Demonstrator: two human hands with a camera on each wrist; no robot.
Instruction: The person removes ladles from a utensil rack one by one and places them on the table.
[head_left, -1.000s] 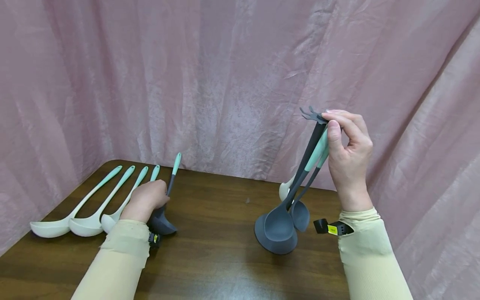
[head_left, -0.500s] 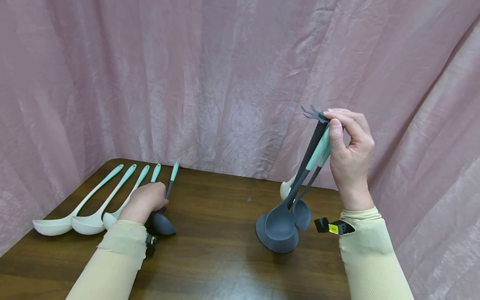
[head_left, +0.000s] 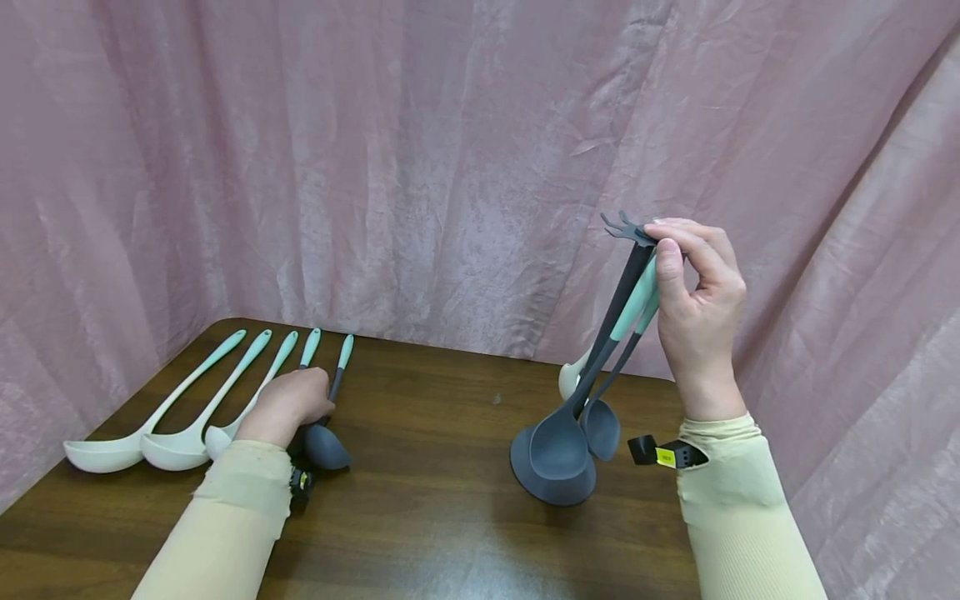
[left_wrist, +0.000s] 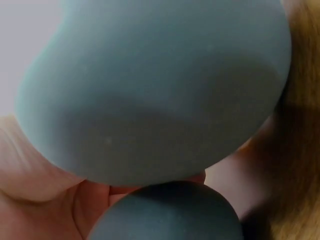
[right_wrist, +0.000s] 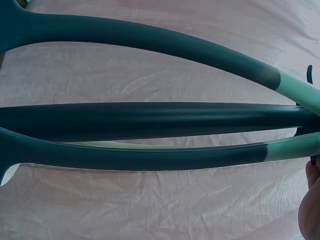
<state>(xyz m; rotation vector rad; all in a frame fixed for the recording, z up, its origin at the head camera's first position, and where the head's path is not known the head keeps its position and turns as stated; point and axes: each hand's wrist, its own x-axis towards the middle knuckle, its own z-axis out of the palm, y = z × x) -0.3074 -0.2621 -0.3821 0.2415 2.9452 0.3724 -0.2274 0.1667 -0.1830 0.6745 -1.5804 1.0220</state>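
My left hand [head_left: 288,404] grips a dark grey ladle [head_left: 327,447] with a mint handle tip, low over the left side of the table. Its curled fingers are mostly hidden. Beside it a second mint-tipped handle [head_left: 310,348] runs under the hand. Close up in the left wrist view, a large grey bowl [left_wrist: 160,115] fills the picture, with a smaller rounded grey piece [left_wrist: 170,215] below. My right hand [head_left: 701,304] pinches the pronged top of a dark utensil stand [head_left: 620,296]. From the stand hang a grey ladle [head_left: 558,446], a smaller grey ladle [head_left: 602,429] and a white piece [head_left: 572,379].
Three cream ladles with mint handles lie side by side at the left: the outermost ladle [head_left: 108,454], the middle ladle [head_left: 176,450] and the inner ladle [head_left: 220,440], partly behind the left arm. A pink curtain [head_left: 465,167] closes off the back of the brown table [head_left: 427,508].
The grey ladle in my left hand has come down, its handle end dropping toward the tabletop in line with the others. My right hand and the stand have hardly moved.
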